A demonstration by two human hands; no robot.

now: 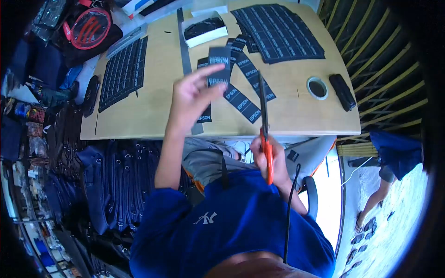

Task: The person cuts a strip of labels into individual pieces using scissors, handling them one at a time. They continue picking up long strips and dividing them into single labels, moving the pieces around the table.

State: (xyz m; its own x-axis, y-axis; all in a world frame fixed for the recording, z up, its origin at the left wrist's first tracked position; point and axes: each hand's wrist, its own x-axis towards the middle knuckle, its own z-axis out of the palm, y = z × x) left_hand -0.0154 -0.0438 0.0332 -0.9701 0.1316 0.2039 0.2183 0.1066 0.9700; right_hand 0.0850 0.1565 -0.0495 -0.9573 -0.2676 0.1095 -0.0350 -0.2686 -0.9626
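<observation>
My left hand is raised over the table, its thumb and index finger on a short dark strip of EPSON labels; the strip is slightly blurred. Orange-handled scissors are in my right hand, near the table's front edge. Their blades point away from me and look closed or nearly so. Between and beyond my hands, several more label strips lie loosely crossed on the tabletop. One small dark label piece rests on my lap.
Label sheets are stacked at the table's back right, with more sheets at the left. A white box holds dark pieces, beside a long metal ruler. A tape roll and black case sit right. Another person's leg shows at far right.
</observation>
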